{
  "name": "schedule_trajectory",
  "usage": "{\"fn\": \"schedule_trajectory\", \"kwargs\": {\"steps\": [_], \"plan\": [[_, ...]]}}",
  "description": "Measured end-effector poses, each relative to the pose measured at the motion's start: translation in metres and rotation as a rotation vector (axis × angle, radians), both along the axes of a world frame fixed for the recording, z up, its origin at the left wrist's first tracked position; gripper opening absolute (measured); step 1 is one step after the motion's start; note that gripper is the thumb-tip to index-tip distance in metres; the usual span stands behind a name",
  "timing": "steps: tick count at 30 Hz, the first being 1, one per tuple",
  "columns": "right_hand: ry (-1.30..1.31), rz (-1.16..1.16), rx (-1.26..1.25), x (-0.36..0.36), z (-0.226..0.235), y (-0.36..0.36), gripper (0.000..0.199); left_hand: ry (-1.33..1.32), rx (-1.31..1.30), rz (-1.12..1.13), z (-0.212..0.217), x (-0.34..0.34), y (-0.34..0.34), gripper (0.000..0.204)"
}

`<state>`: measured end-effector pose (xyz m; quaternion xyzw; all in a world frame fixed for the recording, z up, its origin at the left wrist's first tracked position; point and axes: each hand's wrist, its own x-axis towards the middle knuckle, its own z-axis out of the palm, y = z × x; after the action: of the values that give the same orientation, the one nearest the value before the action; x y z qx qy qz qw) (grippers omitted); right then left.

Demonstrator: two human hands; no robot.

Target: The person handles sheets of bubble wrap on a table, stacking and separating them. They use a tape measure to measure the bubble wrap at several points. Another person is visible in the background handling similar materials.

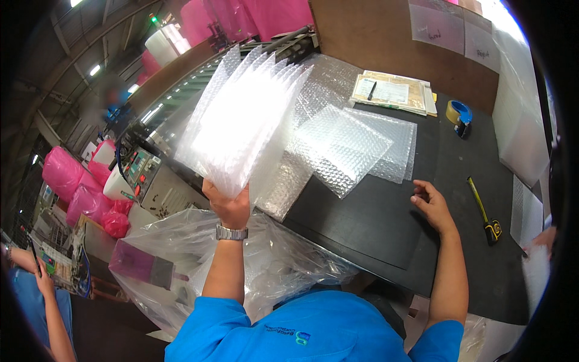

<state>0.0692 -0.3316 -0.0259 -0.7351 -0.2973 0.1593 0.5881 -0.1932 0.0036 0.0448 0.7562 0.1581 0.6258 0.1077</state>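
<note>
My left hand [230, 204], with a metal watch at the wrist, grips a thick fanned stack of clear bubble wrap bags [241, 120] by its lower end. The stack is raised over the left part of the table, its middle washed out by glare. My right hand [430, 202] hovers at or just over the black tabletop, fingers loosely curled and apart, with nothing in it. Between the hands lie flat bubble wrap bags [344, 145], overlapping on the table. More bubble wrap [277, 187] lies beneath the raised stack.
A black table [362, 235] carries papers [392, 90] with a pen, a blue tape dispenser [461, 114] and a yellow tape measure [485, 217]. Brown board walls the back. Left stands a machine with a control panel [142, 172]. A large plastic bag [241, 259] hangs below. Another person's hands [42, 277] show far left.
</note>
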Motion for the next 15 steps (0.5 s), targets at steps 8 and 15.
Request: {"fn": "schedule_trajectory", "kwargs": {"steps": [8,15], "plan": [[-0.035,-0.015,-0.028,-0.006,0.010,0.000,0.040,-0.016,0.003,-0.108,-0.004,-0.001,0.000,0.066],[-0.177,-0.068,0.122,-0.020,0.049,0.010,0.032,0.061,0.092,-0.113,-0.018,-0.002,-0.013,0.069]]}}
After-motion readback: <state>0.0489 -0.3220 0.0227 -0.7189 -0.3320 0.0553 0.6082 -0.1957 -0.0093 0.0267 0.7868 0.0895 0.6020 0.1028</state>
